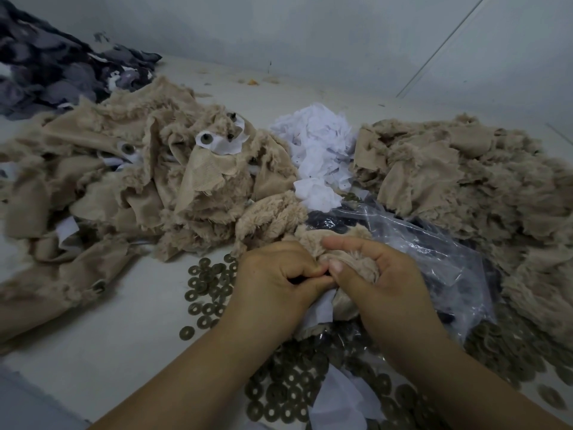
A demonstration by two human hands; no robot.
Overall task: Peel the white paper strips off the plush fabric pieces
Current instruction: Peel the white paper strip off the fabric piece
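Left hand point(273, 274): clenched in a pinch, thumb and forefinger nipping at the seam where paper point(319, 308) meets the plush piece point(341, 265).
Right hand point(372, 274): curled round the same plush piece, thumb on top, bunching it just beside the left pinch.
Piece in the grip: tan, fluffy, held just above the tabletop point(108, 352); a white strip hangs below the two hands, seemingly part-lifted (how much is still stuck cannot be told).
Done so far: beyond the grip sits a heap of crumpled white paper point(319, 150), and right of the grip a pile of tan pieces point(465, 181) showing no white, probably the finished ones.
Left to do: left of the grip a large heap point(124, 181) shows white patches and dark eye studs, so plenty likely remains; perhaps near the middle of the job.
Around the grip: brown washers point(207, 293) scattered on the left and below, a clear bag point(434, 243) right behind the right hand, grey fabric point(55, 72) far off to the left.
Writing: no brand, label or lettering can be read.
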